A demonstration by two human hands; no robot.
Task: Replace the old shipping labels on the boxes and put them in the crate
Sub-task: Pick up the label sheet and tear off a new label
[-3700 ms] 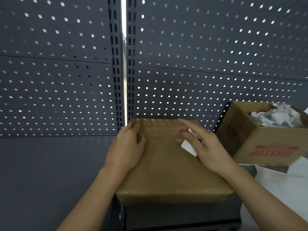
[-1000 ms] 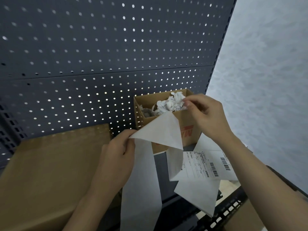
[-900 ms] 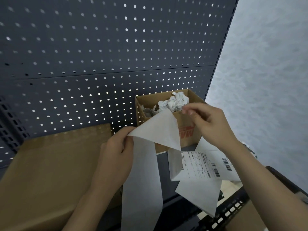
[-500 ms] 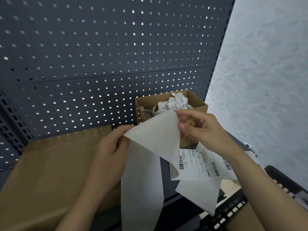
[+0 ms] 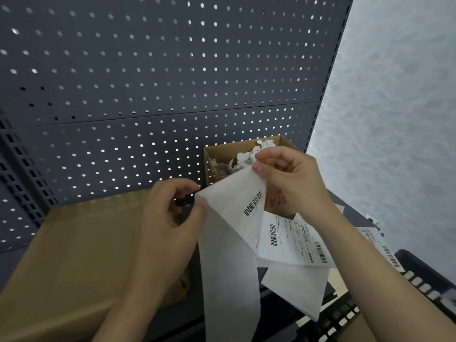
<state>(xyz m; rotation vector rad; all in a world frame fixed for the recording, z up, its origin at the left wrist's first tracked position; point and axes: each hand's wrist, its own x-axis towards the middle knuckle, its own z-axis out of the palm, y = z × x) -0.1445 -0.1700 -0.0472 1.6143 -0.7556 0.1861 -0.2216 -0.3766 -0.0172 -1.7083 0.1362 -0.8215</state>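
Head view, left hand [image 5: 170, 225] raised, its grip pinching the left corner of the label strip [image 5: 229, 255], right hand [image 5: 293, 183] higher, pinching the top corner, strip hanging between both grips, beside the brown box [image 5: 74, 255].

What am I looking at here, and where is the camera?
No machine: these are a person's two bare hands, filmed by one camera worn on the head, looking forward and down. The left hand and the right hand each pinch a top corner of a long white strip of shipping labels, which hangs down; barcodes show on it. A big closed cardboard box lies at the left; behind the hands a small open box holds crumpled paper. A dark crate shows at lower right.
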